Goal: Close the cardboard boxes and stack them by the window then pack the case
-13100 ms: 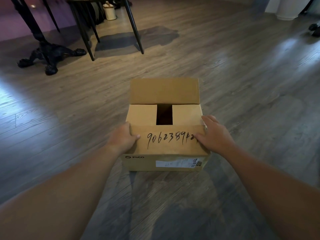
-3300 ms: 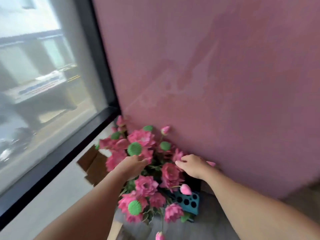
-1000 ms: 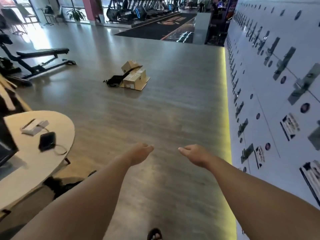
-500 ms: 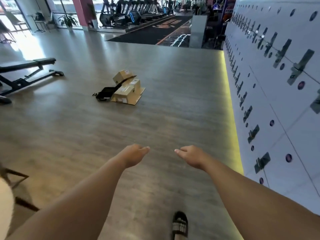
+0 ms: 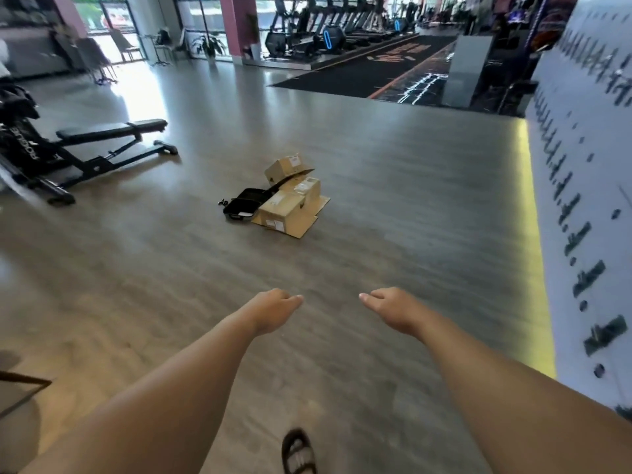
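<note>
Three cardboard boxes lie grouped on the wooden floor ahead: a near box (image 5: 285, 213) with flaps spread out, a middle box (image 5: 305, 189) behind it, and a far box (image 5: 286, 166) tilted at the back. An open black case (image 5: 243, 205) lies to their left, touching them. My left hand (image 5: 273, 311) and my right hand (image 5: 391, 309) are stretched out in front of me, well short of the boxes. Both hold nothing, with fingers loosely curled.
A black weight bench (image 5: 106, 145) stands at the left. A white wall of lockers (image 5: 588, 186) runs along the right with a yellow light strip at its foot. Treadmills (image 5: 328, 29) and a dark mat fill the back. My sandalled foot (image 5: 298, 451) shows at the bottom.
I have walked closer to the boxes and the case, which now appear larger. The round table at the left has dropped out of view. My hands stay empty in front of me.
</note>
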{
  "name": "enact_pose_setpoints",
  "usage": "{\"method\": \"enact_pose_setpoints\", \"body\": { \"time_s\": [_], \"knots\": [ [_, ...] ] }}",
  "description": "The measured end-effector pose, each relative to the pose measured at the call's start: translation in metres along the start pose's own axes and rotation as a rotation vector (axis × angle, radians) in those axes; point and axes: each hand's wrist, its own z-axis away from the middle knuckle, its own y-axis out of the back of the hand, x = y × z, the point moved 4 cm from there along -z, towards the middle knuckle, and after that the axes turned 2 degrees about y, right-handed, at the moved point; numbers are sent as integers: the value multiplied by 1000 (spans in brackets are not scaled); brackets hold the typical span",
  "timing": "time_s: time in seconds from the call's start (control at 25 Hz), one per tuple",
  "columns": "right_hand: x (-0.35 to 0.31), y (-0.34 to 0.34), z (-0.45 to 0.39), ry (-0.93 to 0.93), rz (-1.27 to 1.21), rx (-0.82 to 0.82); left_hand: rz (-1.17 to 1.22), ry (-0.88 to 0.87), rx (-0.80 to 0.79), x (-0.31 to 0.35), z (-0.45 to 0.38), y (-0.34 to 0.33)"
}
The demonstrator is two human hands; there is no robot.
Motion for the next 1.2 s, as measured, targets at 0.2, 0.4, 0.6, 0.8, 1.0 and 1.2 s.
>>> {"method": "enact_pose_setpoints", "body": {
  "time_s": [0.2,0.4,0.6,0.8,1.0,1.2],
  "knots": [
    [-13,63,-167,7,-8,5,37,-8,9,38,-168,62],
    [-17,129,-297,-11,8,-14,35,0,-5,91,-305,121],
    [-3,188,-436,-25,6,-49,36,15,-19,142,-436,157],
    [-3,253,-596,49,34,-86,33,60,17,190,-570,197],
    [-16,312,-725,70,50,-167,142,134,45,227,-671,240],
    [-49,331,-861,116,81,-237,178,236,47,213,-775,285]
  ]
}}
